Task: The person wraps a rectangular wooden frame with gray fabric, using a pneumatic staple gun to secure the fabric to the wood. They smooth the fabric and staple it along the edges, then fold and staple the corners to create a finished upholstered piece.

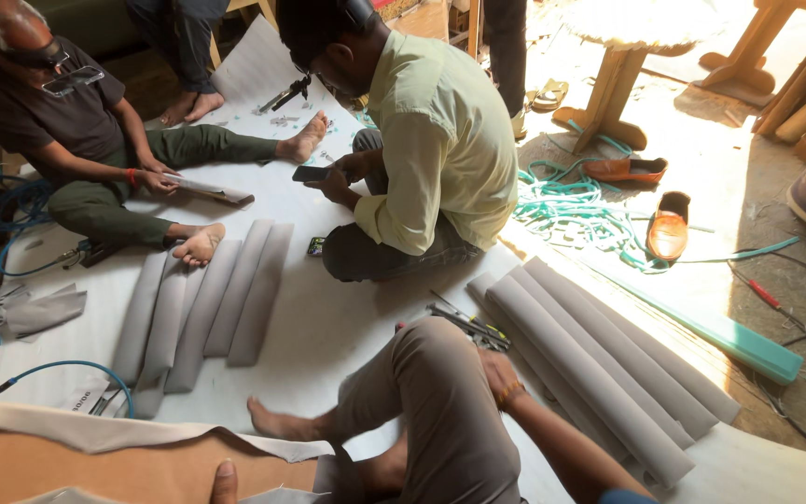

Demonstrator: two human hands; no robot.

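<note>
My right hand rests on my raised knee in grey-brown trousers, fingers spread over the cloth and holding nothing; an orange band sits at the wrist. Just beyond it lie dark metal hand tools on the white sheet. Only one finger of my left hand shows at the bottom edge, lying on beige fabric laid over a brown board. My bare foot lies next to that fabric.
A person in a pale yellow shirt sits cross-legged with a phone. Another person at left holds a grey strip. Grey padded rolls lie left and right. Teal cord, orange shoes, blue hose.
</note>
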